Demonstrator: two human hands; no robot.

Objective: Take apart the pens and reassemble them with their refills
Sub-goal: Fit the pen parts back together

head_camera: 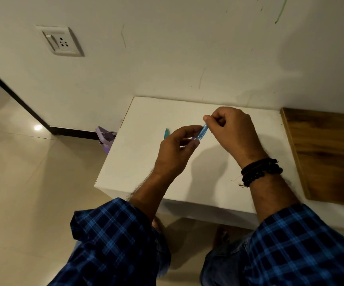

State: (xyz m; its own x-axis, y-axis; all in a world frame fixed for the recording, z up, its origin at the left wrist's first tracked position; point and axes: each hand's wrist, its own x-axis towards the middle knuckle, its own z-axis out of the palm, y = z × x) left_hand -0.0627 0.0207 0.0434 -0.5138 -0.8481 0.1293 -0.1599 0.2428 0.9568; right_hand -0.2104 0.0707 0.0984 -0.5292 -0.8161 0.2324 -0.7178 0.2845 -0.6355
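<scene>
Head cam, looking down. 1 white table against the wall, 1 wood board butted to its right side. 2 plaid sleeves at bottom of frame. 2 hands up over the tabletop. L hand pinches the lower end of 1 blue pen w/ thumb and curled fingers. R hand pinches the upper end, fingers curled in. Pen is tilted and spans the gap between both grips, clear of the table. Black bead bands on R wrist. 1 wall socket upper left. 1 purple plastic item on floor by table's left edge. 2nd pen, teal, lies on table just left of L hand; mostly hidden, poss. only a part.
</scene>
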